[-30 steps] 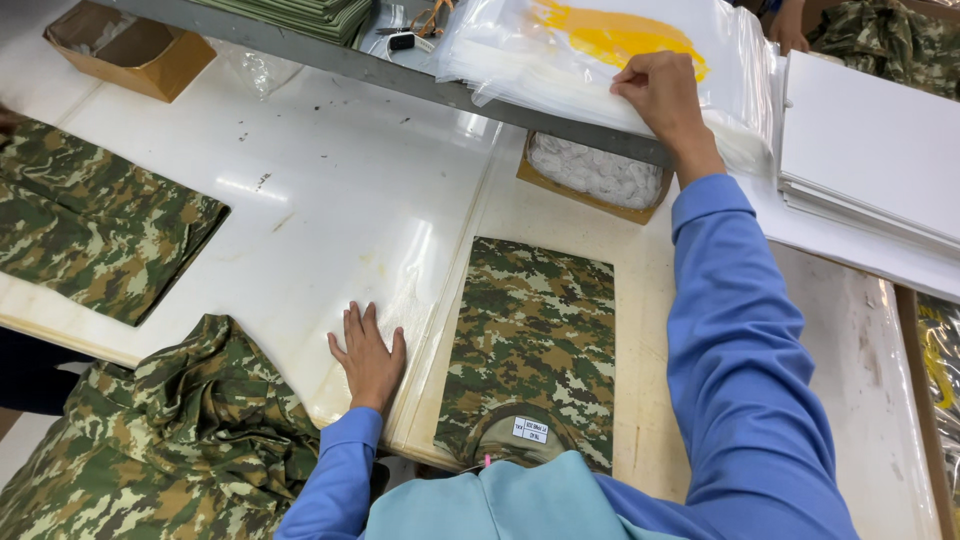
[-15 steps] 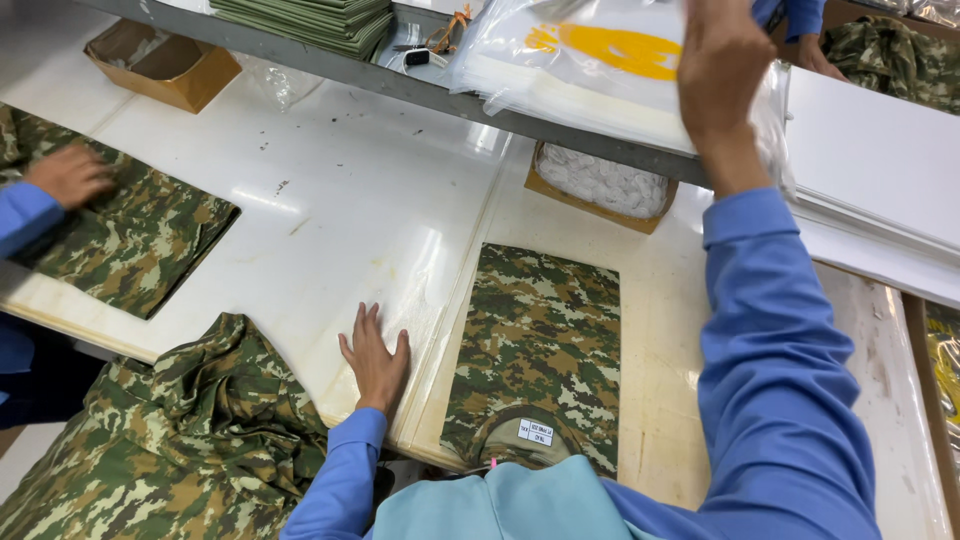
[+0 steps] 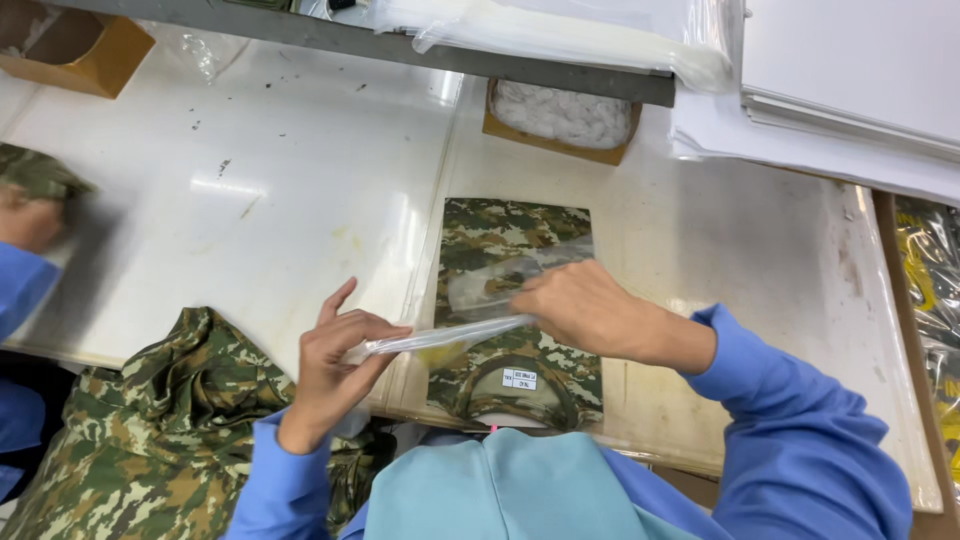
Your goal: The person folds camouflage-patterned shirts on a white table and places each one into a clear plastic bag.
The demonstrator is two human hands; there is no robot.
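A folded camouflage shirt (image 3: pixel 510 235) lies flat on a pale board (image 3: pixel 700 330) in front of me, its neck label toward me. Above it I hold a clear plastic bag (image 3: pixel 470 300) with both hands. My left hand (image 3: pixel 335 365) pinches the bag's near left end. My right hand (image 3: pixel 580 310) grips the bag over the middle of the shirt. The bag is thin and see-through, so its far edge is hard to make out.
A heap of camouflage garments (image 3: pixel 150 440) hangs at the lower left. Another person's hand (image 3: pixel 30 215) works at the left edge. A box of white filling (image 3: pixel 560 115) sits under the shelf (image 3: pixel 450 55); white sheets (image 3: pixel 850 90) are stacked at the upper right.
My right hand came down from the shelf with a clear bag. My left hand lifted off the board edge and took the bag's other end. The view tilted down.
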